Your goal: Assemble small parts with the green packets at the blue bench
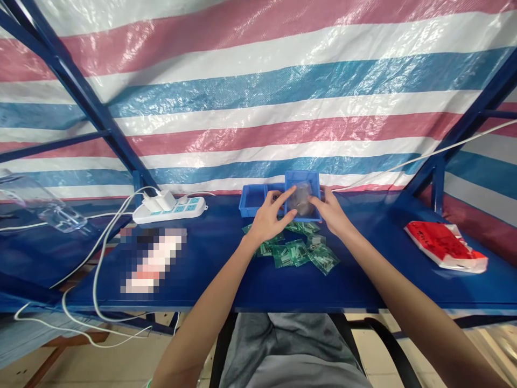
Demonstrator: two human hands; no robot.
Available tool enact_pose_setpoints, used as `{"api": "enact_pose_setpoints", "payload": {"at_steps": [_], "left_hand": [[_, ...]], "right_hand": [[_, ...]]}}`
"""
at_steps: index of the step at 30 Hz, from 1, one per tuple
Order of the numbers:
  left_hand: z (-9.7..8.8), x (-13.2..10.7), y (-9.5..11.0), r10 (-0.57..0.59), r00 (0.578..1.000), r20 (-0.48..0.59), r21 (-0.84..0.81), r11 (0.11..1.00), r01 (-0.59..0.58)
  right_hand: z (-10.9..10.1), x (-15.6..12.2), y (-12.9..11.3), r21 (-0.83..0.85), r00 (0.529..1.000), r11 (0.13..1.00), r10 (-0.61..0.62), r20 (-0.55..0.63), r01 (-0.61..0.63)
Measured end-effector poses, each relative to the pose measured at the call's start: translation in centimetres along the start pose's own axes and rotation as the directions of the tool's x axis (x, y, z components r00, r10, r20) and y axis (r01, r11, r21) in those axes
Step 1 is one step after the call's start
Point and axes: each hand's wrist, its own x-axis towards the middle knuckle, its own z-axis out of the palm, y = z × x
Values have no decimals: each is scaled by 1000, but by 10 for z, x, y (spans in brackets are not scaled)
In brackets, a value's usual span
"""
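Observation:
My left hand [271,215] and my right hand [329,210] grip a small blue plastic bin [302,180] from either side, tipped so its opening faces me. Inside the bin lies a blurry grey-brown mass I cannot make out. Below the bin, several small green packets [301,250] lie scattered on the blue table [258,280]. A second blue bin [253,200] stands just left of the held one.
A white power strip [172,209] with plugged chargers and white cables sits at the left. A red and white bag [446,245] lies at the right. A clear plastic object [40,205] rests at far left. A blue steel frame and striped tarp stand behind.

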Motion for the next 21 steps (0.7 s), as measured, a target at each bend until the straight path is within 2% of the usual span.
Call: {"api": "enact_pose_setpoints", "payload": {"at_steps": [2, 4, 7, 14, 17, 21], "left_hand": [[-1, 0, -4, 14, 999, 39, 97, 995, -18], [1, 1, -8, 14, 998, 56, 133, 991, -21], [5, 1, -12, 12, 998, 64, 129, 991, -20], [8, 1, -13, -14, 998, 69, 132, 991, 5], [8, 1, -14, 16, 998, 59, 120, 993, -23], [12, 2, -14, 64, 997, -32, 120, 991, -59]], "right_hand": [[-3, -2, -5, -75, 1000, 997, 14, -6, -14], [-5, -4, -10, -148, 1000, 989, -24, -15, 22], [-4, -6, -14, -223, 993, 969, -114, -6, 110], [2, -14, -16, -309, 975, 926, -217, 38, 218], [3, -15, -18, -302, 976, 929, -215, 27, 213], [2, -15, -20, -282, 987, 947, -161, -4, 154]]}}
